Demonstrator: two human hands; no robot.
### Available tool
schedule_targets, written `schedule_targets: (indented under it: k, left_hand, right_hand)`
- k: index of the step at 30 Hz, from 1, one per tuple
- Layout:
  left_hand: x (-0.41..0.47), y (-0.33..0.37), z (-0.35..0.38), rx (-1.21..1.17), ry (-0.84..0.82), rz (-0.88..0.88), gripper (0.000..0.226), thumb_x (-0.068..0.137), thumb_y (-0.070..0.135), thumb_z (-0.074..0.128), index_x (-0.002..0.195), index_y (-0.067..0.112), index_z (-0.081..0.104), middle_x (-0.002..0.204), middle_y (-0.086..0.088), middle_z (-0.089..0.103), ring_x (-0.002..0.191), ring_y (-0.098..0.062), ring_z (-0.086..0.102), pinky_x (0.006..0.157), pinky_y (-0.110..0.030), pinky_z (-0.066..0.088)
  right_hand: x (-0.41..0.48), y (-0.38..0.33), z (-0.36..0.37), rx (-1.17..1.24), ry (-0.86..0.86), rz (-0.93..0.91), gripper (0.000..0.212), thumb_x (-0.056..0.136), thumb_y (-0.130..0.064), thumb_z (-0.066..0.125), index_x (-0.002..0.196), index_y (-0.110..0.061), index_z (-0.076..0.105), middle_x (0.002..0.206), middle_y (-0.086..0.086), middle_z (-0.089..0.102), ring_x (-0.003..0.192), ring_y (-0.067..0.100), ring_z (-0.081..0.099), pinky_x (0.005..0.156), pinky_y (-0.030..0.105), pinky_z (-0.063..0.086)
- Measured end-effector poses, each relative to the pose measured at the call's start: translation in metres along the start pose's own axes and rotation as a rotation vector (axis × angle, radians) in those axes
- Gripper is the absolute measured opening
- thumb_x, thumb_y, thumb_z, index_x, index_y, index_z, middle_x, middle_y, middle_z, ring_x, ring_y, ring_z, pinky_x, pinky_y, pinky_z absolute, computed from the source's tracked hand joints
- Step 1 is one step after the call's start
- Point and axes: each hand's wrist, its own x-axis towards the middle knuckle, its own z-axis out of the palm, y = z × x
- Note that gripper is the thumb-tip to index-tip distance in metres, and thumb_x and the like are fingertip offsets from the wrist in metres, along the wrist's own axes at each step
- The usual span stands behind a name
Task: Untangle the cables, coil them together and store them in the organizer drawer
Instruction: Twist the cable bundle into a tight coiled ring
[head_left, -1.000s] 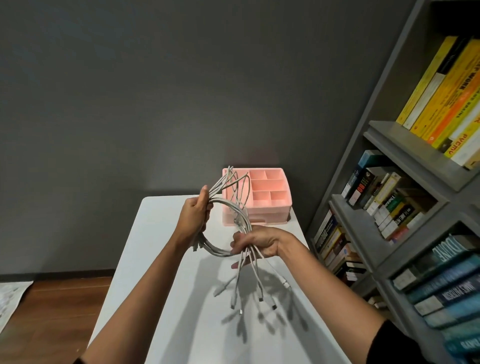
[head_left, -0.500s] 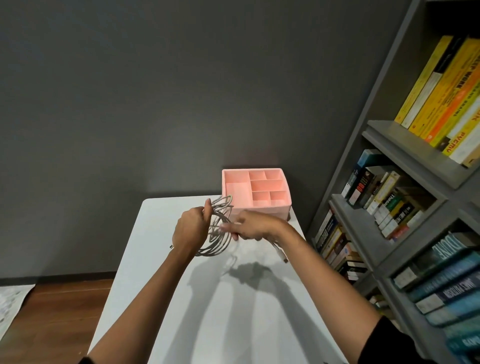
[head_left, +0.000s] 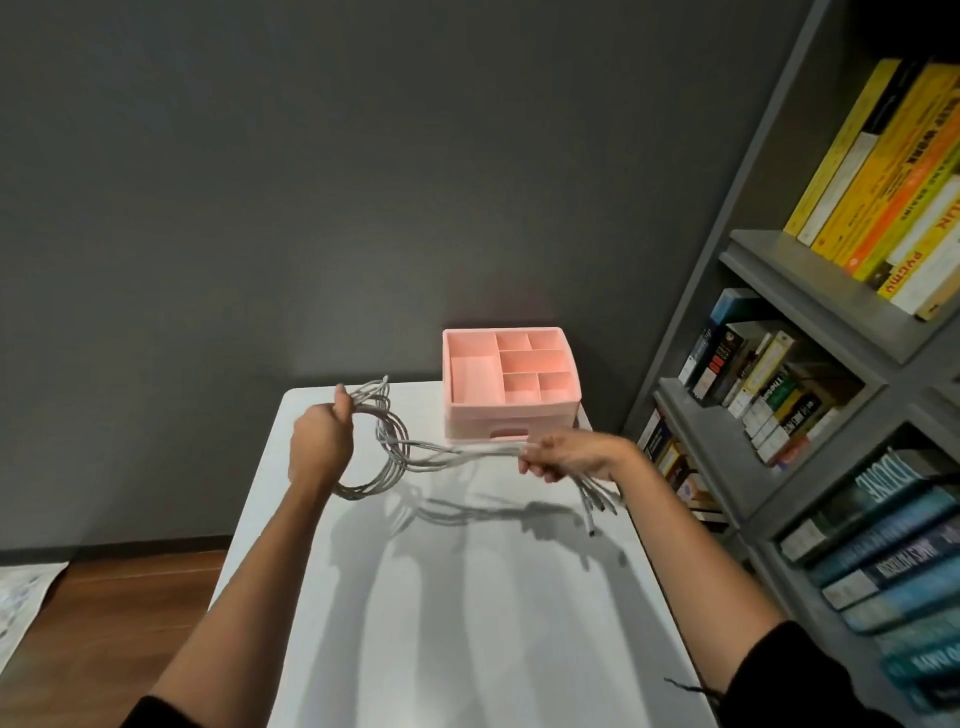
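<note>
The left hand (head_left: 319, 441) grips the coiled cables (head_left: 387, 447); the right hand (head_left: 566, 454) clenches their loose ends, stretched between both hands. The pink organizer (head_left: 511, 415) sits just beyond.

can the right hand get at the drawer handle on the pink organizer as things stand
Probably not yet. The drawer handle sits just beyond the right hand with nothing between, but that hand is closed on the cables stretched across to the left hand; it would have to let go first.
</note>
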Motion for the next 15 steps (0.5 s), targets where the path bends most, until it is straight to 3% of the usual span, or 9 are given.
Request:
schedule_targets:
  k: [2,6,10,13,15]
  left_hand:
    - [0.003,0.005,-0.004,-0.085,-0.005,0.002,0.061,0.103,0.037,0.029,0.068,-0.007,0.054,0.069,-0.019,0.054,0.070,-0.033,0.051,0.066,-0.034,0.037]
    - [-0.001,0.017,-0.003,-0.309,-0.082,-0.055,0.056,0.101,0.042,0.033,0.061,0.006,0.049,0.055,-0.004,0.045,0.051,-0.025,0.043,0.053,-0.032,0.040]
    - [-0.015,0.034,0.003,-0.435,-0.184,-0.055,0.061,0.098,0.054,0.035,0.054,0.012,0.039,0.050,-0.002,0.036,0.042,-0.019,0.033,0.043,-0.024,0.030]
    - [-0.023,0.042,0.007,-0.486,-0.268,-0.049,0.062,0.089,0.065,0.044,0.055,0.015,0.030,0.051,-0.003,0.028,0.043,-0.016,0.026,0.041,-0.021,0.025]
    - [-0.026,0.045,0.009,-0.478,-0.268,-0.019,0.062,0.085,0.065,0.052,0.059,0.013,0.032,0.056,-0.007,0.028,0.045,-0.017,0.025,0.040,-0.021,0.025]
  right_hand:
    - [0.006,0.014,0.011,-0.117,-0.095,0.088,0.017,0.098,-0.015,0.052,0.083,-0.015,0.059,0.076,-0.001,0.059,0.069,0.009,0.055,0.069,0.019,0.043]
    - [0.016,0.022,0.040,-0.254,-0.204,0.205,0.013,0.083,-0.017,0.074,0.088,-0.016,0.062,0.084,0.003,0.066,0.083,0.017,0.063,0.074,0.024,0.049]
    - [0.025,0.007,0.064,-0.325,-0.048,0.010,0.022,0.079,-0.033,0.075,0.082,-0.018,0.059,0.078,-0.002,0.064,0.074,0.014,0.057,0.071,0.030,0.042]
    - [0.028,-0.015,0.074,-0.093,0.044,-0.082,0.008,0.084,-0.013,0.065,0.085,-0.012,0.057,0.079,0.007,0.067,0.076,0.022,0.065,0.072,0.035,0.049]
    - [0.027,-0.031,0.074,0.055,0.106,-0.090,0.008,0.087,-0.012,0.063,0.090,-0.007,0.057,0.073,0.008,0.064,0.064,0.021,0.065,0.061,0.028,0.049]
